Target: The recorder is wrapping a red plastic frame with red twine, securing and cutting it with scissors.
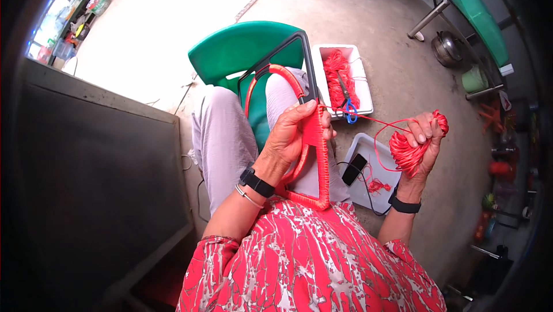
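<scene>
My left hand (292,133) is closed round one side of a black frame (311,64) that rests on my lap. Red cord is wound tightly over the frame's near part (324,177), while its far part is bare black. Inside the frame is a ring (286,76), mostly wrapped in red. Raised to the right, my right hand (425,133) grips a bundle of red cord (406,152). One strand (368,117) runs from the bundle to the frame beside my left thumb, and a loose loop of it hangs below.
A white box (362,90) beyond my knees holds more red cord (339,76) and blue-handled scissors (351,110). Nearer is a pale tray (374,198) with a black phone (354,169) and cord scraps. A green chair (247,41) stands ahead; a dark cabinet (103,168) is at left.
</scene>
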### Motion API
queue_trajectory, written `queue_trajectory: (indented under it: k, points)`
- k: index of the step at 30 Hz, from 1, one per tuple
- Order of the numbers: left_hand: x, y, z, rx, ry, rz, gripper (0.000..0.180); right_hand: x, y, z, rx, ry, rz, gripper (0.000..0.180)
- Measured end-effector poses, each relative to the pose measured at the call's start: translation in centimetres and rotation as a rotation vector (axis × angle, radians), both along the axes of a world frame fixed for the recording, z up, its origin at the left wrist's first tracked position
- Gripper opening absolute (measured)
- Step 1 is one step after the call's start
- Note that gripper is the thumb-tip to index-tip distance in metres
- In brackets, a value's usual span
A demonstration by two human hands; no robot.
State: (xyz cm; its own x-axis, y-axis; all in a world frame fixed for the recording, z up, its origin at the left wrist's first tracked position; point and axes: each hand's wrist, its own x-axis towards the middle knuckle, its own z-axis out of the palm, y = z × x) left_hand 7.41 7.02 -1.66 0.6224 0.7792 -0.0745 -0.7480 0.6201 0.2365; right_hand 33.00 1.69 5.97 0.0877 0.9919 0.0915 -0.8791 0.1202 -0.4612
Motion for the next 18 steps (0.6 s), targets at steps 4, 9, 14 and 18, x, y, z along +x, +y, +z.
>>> queue_trajectory:
  k: [4, 9, 14, 18]
  points:
    - [-0.4, 0.1, -0.1, 0.050, -0.037, -0.024, 0.025, 0.3, -0.1, -1.3, 0.026, -0.026, -0.002, 0.016]
    - [-0.5, 0.3, -0.1, 0.082, -0.041, -0.033, 0.026, -0.2, -0.9, -1.6, 0.001, -0.054, -0.081, 0.019]
    - [-1.2, 0.2, -0.8, 0.073, -0.015, -0.042, 0.027, -0.9, -1.9, -3.2, -0.002, -0.060, -0.090, 0.021]
    - [-1.1, 0.2, -0.6, 0.047, 0.027, -0.033, 0.027, -1.0, -2.6, -4.0, -0.041, -0.088, -0.124, 0.023]
